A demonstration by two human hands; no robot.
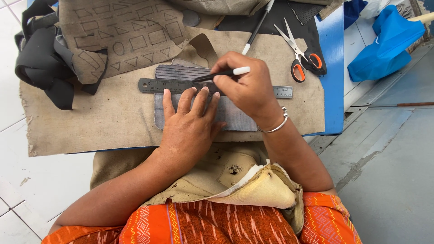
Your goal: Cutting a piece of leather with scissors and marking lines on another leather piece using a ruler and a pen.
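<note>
1. The work looked to be mid-marking: the right hand [246, 83] gripped a black pen [221, 73] with a white cap, its tip touching the top edge of the ruler [217, 88]. No drawn line could be made out on the grey piece [235, 119] itself, so most of its marking appeared still to be done.
2. The left hand [187, 122] lay flat just below the ruler, fingers spread and released, their tips pressing the ruler's lower edge and the grey piece under it; it grasped nothing.
3. The ruler was a flat steel strip lying across the upper part of the grey piece, a ribbed, woven-looking rectangle with rounded corners.
4. Beneath the ruler and the grey piece spread a coarse tan cloth [90, 122] with frayed edges, covering a blue board [332, 81].
5. Above and left of the ruler lay another tan sheet [122, 36], already covered with drawn outlines: triangles, rectangles, an oval. That part looked finished.
6. Far left of the ruler sat a heap of black foam-like strips [40, 63].
7. Above and right of the ruler lay orange-handled scissors [296, 54] and a second pen [257, 29], both untouched.
</note>
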